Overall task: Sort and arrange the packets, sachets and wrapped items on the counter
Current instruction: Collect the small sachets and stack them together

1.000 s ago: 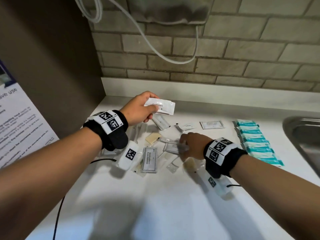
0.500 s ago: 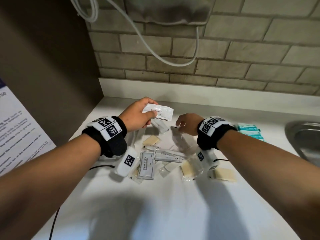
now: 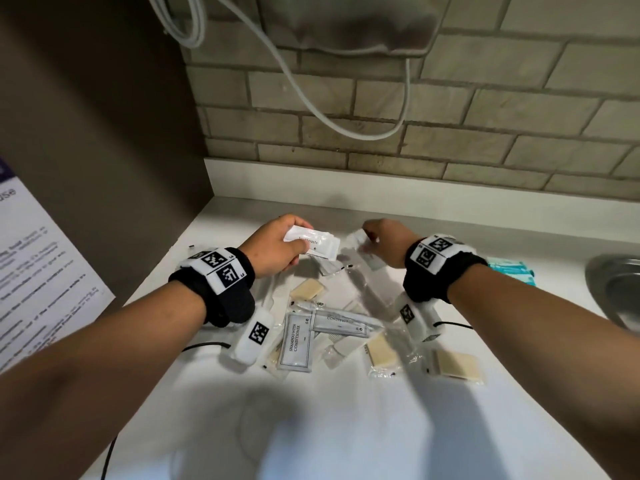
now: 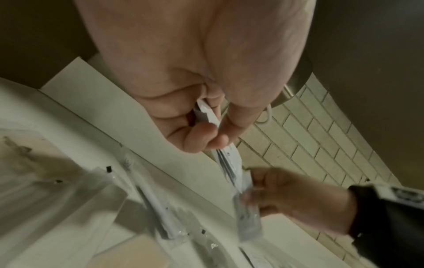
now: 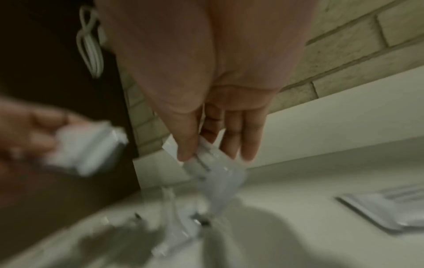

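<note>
My left hand (image 3: pixel 277 245) grips a small stack of white toothpaste sachets (image 3: pixel 313 241), thumb on top, fingers curled beneath; the left wrist view shows their edges fanned between thumb and fingers (image 4: pixel 206 116). The stack is held above the counter (image 3: pixel 346 427), at about 11 o'clock from the loose pile.

My right hand (image 3: pixel 388 245) pinches a clear-wrapped sachet (image 5: pixel 215 168) between thumb and fingers, the other fingers fairly straight. It hangs blurred, just to the 3 o'clock side of the toothpaste stack; whether the two touch I cannot tell.

Loose pile on the counter between my forearms:
- shampoo with conditioner sachet (image 3: pixel 297 342), lying flat
- conditioner sachet (image 3: pixel 341 325), at 2 o'clock from it, edges overlapping
- wrapped soap bars, one at 12 o'clock (image 3: pixel 306 289), one at 4 o'clock (image 3: pixel 381 355), one farther out at 4 o'clock (image 3: pixel 455 366)
- clear wrapped pieces among them, contents not legible

Teal packets (image 3: pixel 510 270) sit at 3 o'clock, beyond my right wrist, partly hidden. Steel sink (image 3: pixel 616 289) rim at the far 3 o'clock edge.
</note>
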Demonstrator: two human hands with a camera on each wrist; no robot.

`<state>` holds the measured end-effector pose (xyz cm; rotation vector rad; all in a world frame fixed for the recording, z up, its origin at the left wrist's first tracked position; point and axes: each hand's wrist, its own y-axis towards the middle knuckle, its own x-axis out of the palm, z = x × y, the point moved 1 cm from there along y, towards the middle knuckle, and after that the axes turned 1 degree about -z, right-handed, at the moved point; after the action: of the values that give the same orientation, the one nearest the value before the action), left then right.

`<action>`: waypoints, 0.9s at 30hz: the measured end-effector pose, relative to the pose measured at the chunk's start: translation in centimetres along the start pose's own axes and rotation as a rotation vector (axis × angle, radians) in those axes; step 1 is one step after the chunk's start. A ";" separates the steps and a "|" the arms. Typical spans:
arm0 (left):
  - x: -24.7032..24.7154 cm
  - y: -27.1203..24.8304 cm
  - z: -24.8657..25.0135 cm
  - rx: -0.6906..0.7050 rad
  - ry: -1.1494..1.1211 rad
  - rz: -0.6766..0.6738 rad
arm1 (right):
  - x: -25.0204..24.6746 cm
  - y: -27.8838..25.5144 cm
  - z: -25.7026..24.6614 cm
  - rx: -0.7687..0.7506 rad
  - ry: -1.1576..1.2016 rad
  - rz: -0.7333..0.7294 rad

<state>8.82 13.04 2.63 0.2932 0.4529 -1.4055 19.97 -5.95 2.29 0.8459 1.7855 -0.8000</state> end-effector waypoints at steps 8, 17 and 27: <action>0.2 -0.9 0.3 -0.086 -0.123 0.025 | -2.8 -3.5 -4.7 -0.301 0.438 -0.007; 3.6 -4.3 2.1 -0.031 -0.171 -0.260 | 0.7 -7.7 -3.8 -0.246 0.353 0.222; 8.6 -7.8 2.0 0.032 0.020 -0.408 | 2.3 -16.1 -0.3 -0.033 0.241 -0.143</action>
<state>2.27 3.44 0.92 0.2483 0.5268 -1.8102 5.85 -13.96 2.58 0.8275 2.0850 -0.7839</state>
